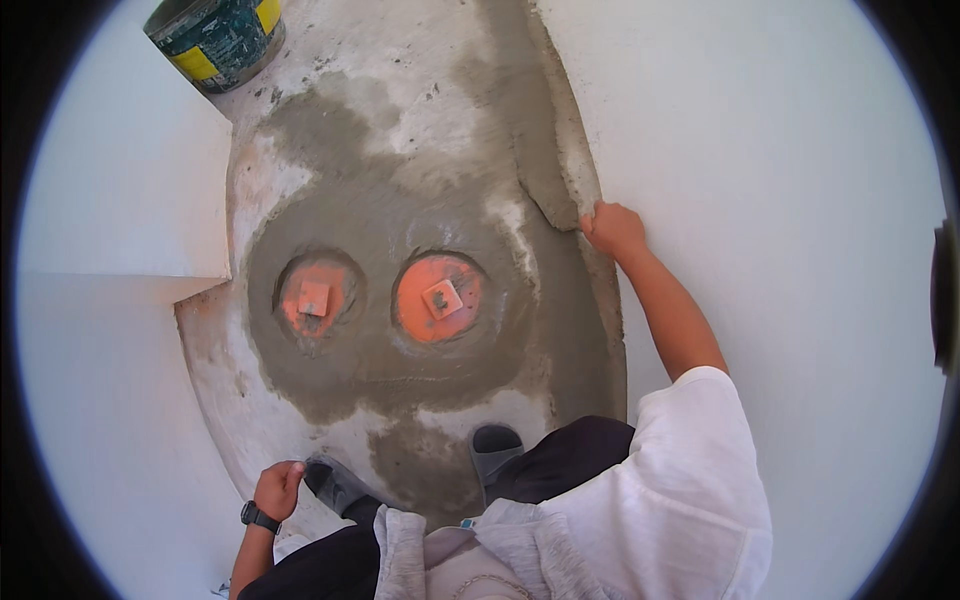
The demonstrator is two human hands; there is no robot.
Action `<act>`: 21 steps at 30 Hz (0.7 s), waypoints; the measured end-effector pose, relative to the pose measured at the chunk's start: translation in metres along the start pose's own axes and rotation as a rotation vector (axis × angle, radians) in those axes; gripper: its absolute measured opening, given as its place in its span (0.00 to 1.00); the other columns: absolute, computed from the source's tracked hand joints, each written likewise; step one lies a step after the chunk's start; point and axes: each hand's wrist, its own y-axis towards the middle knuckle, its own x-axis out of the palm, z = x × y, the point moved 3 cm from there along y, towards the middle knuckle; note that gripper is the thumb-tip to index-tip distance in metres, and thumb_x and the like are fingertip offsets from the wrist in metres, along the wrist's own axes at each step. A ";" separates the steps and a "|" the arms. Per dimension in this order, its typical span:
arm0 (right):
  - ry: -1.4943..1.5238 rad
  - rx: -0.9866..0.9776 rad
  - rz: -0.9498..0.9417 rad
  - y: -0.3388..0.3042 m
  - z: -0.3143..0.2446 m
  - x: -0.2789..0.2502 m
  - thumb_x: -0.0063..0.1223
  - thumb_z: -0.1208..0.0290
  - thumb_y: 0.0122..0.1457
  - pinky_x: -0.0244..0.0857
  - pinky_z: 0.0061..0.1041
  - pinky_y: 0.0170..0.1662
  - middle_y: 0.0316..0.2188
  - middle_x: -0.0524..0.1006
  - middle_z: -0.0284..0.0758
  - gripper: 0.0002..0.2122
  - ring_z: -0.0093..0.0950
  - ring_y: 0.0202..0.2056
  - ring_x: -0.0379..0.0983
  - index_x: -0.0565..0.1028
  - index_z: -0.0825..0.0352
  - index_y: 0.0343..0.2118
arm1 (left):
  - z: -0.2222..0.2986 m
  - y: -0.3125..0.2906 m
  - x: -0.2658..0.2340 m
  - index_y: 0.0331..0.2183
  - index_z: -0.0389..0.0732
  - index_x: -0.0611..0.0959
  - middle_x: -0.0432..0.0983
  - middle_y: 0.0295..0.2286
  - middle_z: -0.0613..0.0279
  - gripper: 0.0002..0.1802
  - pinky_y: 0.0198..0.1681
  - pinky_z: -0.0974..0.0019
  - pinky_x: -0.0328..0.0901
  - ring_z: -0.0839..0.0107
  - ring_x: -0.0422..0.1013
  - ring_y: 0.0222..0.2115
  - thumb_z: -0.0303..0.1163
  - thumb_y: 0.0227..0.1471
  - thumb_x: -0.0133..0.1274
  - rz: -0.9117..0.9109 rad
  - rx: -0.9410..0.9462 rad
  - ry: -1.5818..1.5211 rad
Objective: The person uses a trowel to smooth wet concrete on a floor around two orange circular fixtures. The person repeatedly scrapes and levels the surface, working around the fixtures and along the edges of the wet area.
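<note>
My right hand (613, 229) reaches forward to the strip of wet grey mortar (552, 165) that runs along the foot of the white wall (780, 150). Its fingers are curled against the mortar's edge, and whether they hold a tool is hidden. My left hand (278, 489), with a black watch on the wrist, is closed in a fist low beside my dark sandal (335, 482) and holds nothing I can see. Two round orange caps (438, 298) (313, 297), each with a small square block on top, sit in a patch of fresh mortar (390, 365) on the floor between my hands.
A green and yellow bucket (215, 35) stands at the far left of the floor. A white stepped wall (130, 200) borders the left side. My other sandal (495, 445) stands at the mortar's near edge. Dry pale concrete (400, 60) lies beyond the wet patch.
</note>
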 end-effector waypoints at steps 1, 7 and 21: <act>0.011 0.011 0.010 -0.010 0.000 0.006 0.47 0.53 0.62 0.74 0.46 0.46 0.36 0.83 0.49 0.20 0.48 0.41 0.81 0.80 0.69 0.39 | 0.000 0.002 0.001 0.34 0.32 0.85 0.81 0.29 0.44 0.25 0.38 0.56 0.71 0.47 0.78 0.32 0.44 0.68 0.47 0.007 0.010 -0.012; 0.110 0.066 -0.065 -0.080 0.007 0.038 0.49 0.55 0.62 0.74 0.48 0.45 0.34 0.82 0.51 0.19 0.50 0.40 0.81 0.79 0.70 0.39 | 0.002 0.005 0.001 0.33 0.32 0.86 0.81 0.28 0.44 0.25 0.38 0.56 0.71 0.48 0.79 0.32 0.45 0.68 0.48 -0.013 0.009 -0.003; 0.139 0.065 -0.065 -0.021 -0.014 0.006 0.46 0.48 0.67 0.72 0.48 0.50 0.41 0.82 0.52 0.25 0.50 0.46 0.79 0.78 0.71 0.44 | 0.001 -0.017 0.001 0.36 0.32 0.87 0.83 0.31 0.44 0.24 0.41 0.57 0.72 0.50 0.80 0.34 0.43 0.69 0.48 -0.004 -0.044 0.029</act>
